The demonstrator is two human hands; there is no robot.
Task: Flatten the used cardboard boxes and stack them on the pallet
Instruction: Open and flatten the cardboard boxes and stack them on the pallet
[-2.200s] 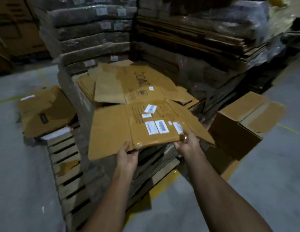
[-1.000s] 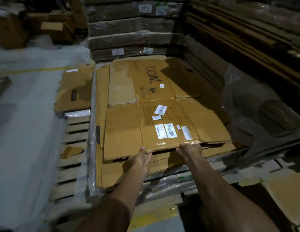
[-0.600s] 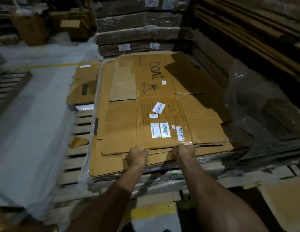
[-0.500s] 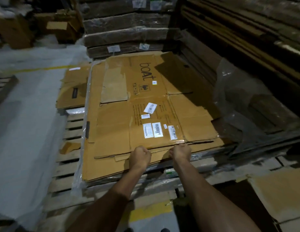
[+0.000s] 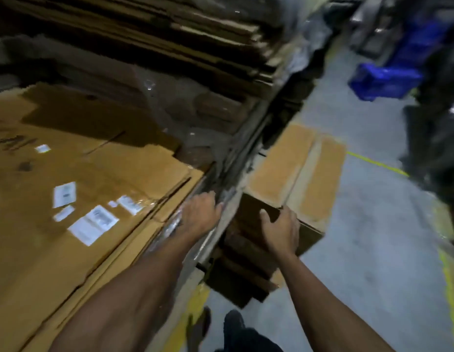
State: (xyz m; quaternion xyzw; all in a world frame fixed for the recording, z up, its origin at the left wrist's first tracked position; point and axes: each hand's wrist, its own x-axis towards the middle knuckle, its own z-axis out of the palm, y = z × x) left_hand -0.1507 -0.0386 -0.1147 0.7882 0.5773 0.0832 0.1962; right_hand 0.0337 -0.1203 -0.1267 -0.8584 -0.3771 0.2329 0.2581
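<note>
Lying across the left half of the view, the flattened cardboard stack (image 5: 76, 199) carries white labels (image 5: 94, 224) on its top sheet. Behind it rises a taller pile of cardboard (image 5: 195, 47) under clear plastic wrap. On the grey floor (image 5: 373, 250) to the right stands an unflattened cardboard box (image 5: 291, 179), its top flaps folded shut, just beside the pile. Blue crates (image 5: 383, 80) are far behind, blurred. The right hand (image 5: 280, 231) grips the near top corner of the box, thumb curled over the edge. The left hand (image 5: 201, 215) rests at the stack's right edge; its fingers curl there, but whether they grip anything I cannot tell.
</note>
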